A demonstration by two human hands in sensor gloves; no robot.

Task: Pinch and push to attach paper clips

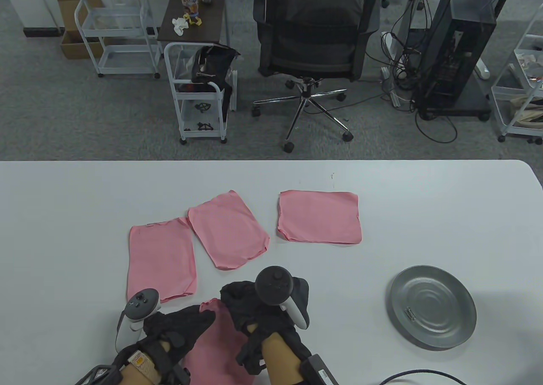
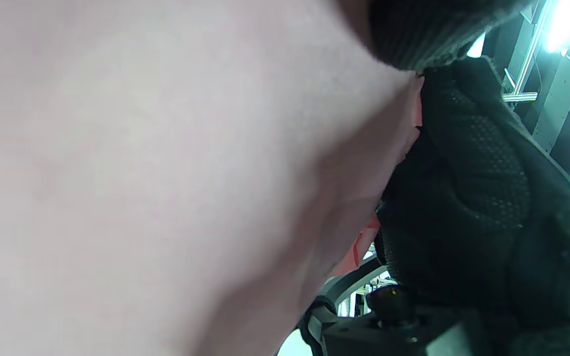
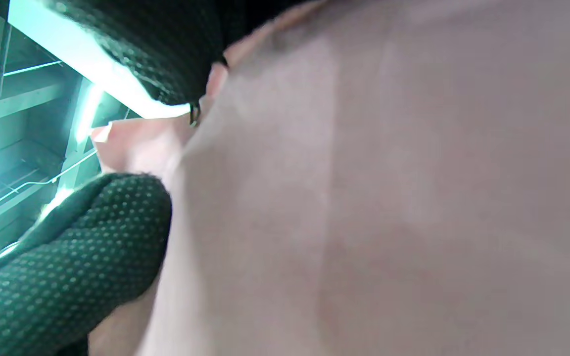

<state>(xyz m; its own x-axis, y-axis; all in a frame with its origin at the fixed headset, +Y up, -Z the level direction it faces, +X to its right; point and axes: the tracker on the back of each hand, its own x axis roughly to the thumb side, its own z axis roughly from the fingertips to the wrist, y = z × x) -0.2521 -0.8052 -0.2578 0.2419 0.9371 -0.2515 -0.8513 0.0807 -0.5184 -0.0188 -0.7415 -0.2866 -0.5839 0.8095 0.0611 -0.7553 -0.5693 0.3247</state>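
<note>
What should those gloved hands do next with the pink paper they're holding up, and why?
Probably push the clip further onto the paper. Both hands, left and right, grip the paper's top edge, and the right wrist view shows a small dark clip at that edge between the fingers. How far on it sits I cannot tell. One more clip waits in the metal plate.

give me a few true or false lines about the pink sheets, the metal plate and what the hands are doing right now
1. Three pink sheets lie flat on the table beyond the hands. True.
2. The metal plate sits at the table's left. False: it is on the right.
3. Both hands grip a fourth pink sheet. True: left hand, right hand.
4. The plate is piled with clips. False: only one small clip shows.
5. The office chair is occupied. False: it is empty.
</note>
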